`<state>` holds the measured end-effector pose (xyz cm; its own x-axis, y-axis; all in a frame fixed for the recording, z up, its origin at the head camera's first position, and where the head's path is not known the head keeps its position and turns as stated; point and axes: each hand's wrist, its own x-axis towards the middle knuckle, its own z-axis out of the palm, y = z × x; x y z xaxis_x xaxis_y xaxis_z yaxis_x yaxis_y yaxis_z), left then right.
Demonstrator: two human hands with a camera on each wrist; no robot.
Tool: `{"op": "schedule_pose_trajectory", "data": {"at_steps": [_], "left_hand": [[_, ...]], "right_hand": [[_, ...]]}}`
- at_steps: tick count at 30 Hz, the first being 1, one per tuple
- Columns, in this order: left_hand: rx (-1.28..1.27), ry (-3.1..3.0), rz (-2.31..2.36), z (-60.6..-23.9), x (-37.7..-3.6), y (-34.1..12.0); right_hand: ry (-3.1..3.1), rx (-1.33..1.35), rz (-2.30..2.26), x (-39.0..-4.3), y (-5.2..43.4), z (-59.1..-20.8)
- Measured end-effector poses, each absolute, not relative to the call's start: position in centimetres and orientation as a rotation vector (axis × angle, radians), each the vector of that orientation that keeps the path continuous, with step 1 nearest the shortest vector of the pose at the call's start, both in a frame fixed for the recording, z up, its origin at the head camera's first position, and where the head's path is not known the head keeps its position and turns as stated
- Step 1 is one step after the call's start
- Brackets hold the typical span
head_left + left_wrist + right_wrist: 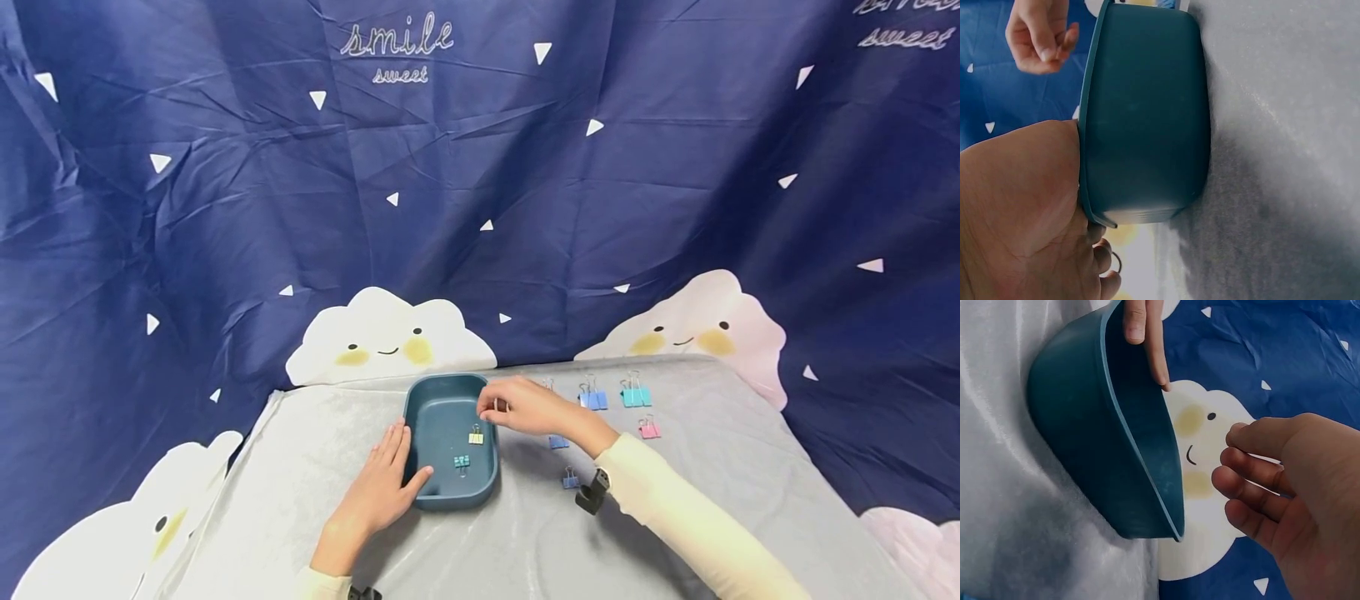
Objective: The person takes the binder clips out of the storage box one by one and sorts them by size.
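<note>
right hand (517,406): fingers loosely curled, empty, over the tray (420,400) rim | left hand (386,479): flat against tray's left wall | in tray: two clips, yellow clip (476,437) and teal clip (461,461) | right of tray: about six clips (636,396) left on the table (300,467) (one partly hidden)

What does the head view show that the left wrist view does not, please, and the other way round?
Only the head view shows the yellow clip and teal clip inside the tray, plus loose clips on the grey cloth. Only the left wrist view shows the tray's outer wall up close. Both show the tray, the left hand against it, and the right hand above it.
</note>
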<state>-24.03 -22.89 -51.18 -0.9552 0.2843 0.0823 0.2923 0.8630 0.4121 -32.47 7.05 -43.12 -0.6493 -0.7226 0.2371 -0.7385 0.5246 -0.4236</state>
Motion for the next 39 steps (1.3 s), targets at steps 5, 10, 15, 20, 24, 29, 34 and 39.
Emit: {"op": "schedule_pose_trajectory", "data": {"at_steps": [5, 10, 15, 20, 24, 29, 34, 39], "left_hand": [[-0.461, -3.018, -0.672, -51.2, -23.8, -23.0], [-0.46, -3.013, -0.671, -51.3, -24.0, -23.1], [-0.473, -3.011, -0.641, -51.3, -24.2, -23.3], [-0.493, -2.996, -0.645, -51.1, -24.3, -23.1], [-0.509, -2.976, -0.662, -51.3, -24.4, -23.0], [-0.532, -2.963, -0.653, -51.5, -24.5, -23.0], [-0.514, -2.997, -0.622, -51.3, -24.5, -23.0], [-0.518, -2.974, -0.647, -51.6, -24.6, -23.2]], "right_hand": [[-2.747, 1.371, 0.72, -33.1, 5.3, -43.1], [-2.764, 1.467, 0.611, -33.8, 3.3, -43.2], [-2.775, 1.569, 0.489, -34.2, 1.5, -43.5], [-2.801, 1.607, 0.335, -34.4, 0.2, -44.0], [-2.818, 1.633, 0.187, -34.3, -0.6, -44.4], [-2.875, 1.668, 0.004, -33.8, -1.6, -45.1], [-2.975, 1.666, -0.065, -33.4, -2.1, -46.1], [-3.037, 1.682, -0.113, -33.3, -2.3, -46.6]]}}
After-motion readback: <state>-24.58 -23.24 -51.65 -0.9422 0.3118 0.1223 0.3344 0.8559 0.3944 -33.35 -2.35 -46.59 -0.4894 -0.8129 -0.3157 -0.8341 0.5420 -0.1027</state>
